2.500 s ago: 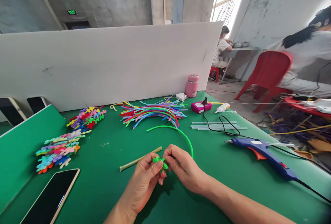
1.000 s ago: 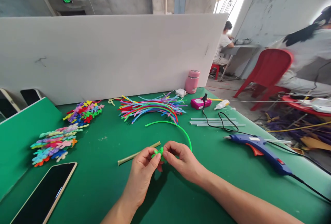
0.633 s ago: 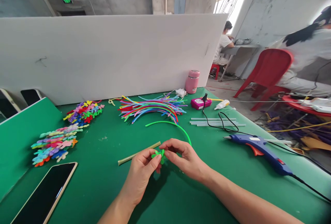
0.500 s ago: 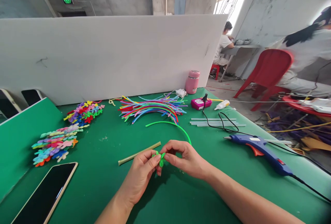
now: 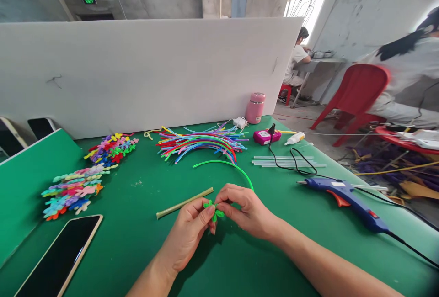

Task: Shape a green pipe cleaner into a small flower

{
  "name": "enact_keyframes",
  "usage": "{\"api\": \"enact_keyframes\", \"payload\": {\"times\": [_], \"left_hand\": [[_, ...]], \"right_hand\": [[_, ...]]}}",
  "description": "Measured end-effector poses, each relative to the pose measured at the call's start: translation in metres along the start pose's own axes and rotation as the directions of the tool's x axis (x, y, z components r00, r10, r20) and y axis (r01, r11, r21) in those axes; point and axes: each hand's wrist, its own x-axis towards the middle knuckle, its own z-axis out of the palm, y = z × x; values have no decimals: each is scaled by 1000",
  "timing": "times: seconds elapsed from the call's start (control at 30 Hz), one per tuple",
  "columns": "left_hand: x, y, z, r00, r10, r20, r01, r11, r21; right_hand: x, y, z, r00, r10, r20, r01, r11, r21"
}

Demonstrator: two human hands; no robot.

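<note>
A small bright green pipe-cleaner flower (image 5: 218,214) is pinched between my two hands, low in the middle of the view. My left hand (image 5: 190,228) grips its left side between thumb and fingers. On its right side, the thumb and fingertips of my right hand (image 5: 243,210) close on a petal. A green pipe cleaner (image 5: 219,161) curves over the table just beyond my right hand, its near end hidden behind the hand. Beside my left hand lies a thin olive-coloured stick (image 5: 185,203).
A bundle of coloured pipe cleaners (image 5: 202,144) lies farther back. Finished pipe-cleaner flowers (image 5: 75,189) are piled at left, above a phone (image 5: 61,256). To the right are a blue glue gun (image 5: 346,198), clear glue sticks (image 5: 284,162) and a pink bottle (image 5: 255,108).
The green flower has turned slightly in my fingers, so its petals look more spread. Both hands keep nearly the same place.
</note>
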Motion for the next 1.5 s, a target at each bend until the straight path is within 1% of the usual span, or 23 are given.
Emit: {"api": "enact_keyframes", "payload": {"times": [0.07,0.13,0.33,0.47,0.57,0.63,0.7,0.73,0.8,0.9,1.0,1.13,1.2,1.3,1.4,1.5], "left_hand": [[0,1,-1,1000,-2,-5,2,1000,6],[0,2,-2,1000,-2,0,2,1000,27],[-2,3,-6,999,18,35,-22,993,119],[-3,3,-7,998,35,60,-46,982,186],[-4,4,-7,996,44,81,-60,977,207],[-4,4,-8,995,56,87,-73,974,216],[-4,3,-8,995,74,71,-88,972,219],[-4,3,-8,995,81,56,-92,972,217],[-3,1,-7,996,91,26,-94,976,199],[-2,-1,-4,996,89,16,-91,982,163],[-2,-1,-1,997,81,6,-81,988,128],[-2,1,3,995,88,-56,-83,993,87],[-3,1,3,991,102,-87,-93,990,106],[-3,1,3,987,131,-95,-110,975,195],[-3,1,1,986,143,-81,-118,959,257],[-3,1,-1,993,115,-38,-101,960,261]], "right_hand": [[0,-1,0,1000,-6,-2,6,1000,6],[0,-3,1,1000,15,5,-15,999,29],[1,-10,0,988,125,87,-138,978,155],[1,-11,2,974,176,141,-210,938,277],[1,-10,5,965,198,171,-252,882,399],[1,-9,8,963,208,173,-266,845,463],[1,-8,9,967,215,139,-256,840,478],[1,-7,9,971,215,108,-240,856,457],[0,-5,9,981,190,30,-188,914,360],[0,-4,7,995,91,-45,-81,980,184],[0,-3,6,998,12,-68,-4,993,122],[0,-3,7,995,-8,-97,16,997,75],[-1,-3,8,995,-4,-103,9,999,42],[-2,-2,9,996,6,-87,-6,1000,-6],[-2,-2,7,999,9,-51,-12,998,-56],[-1,-3,3,1000,-14,13,15,992,-127]]}}
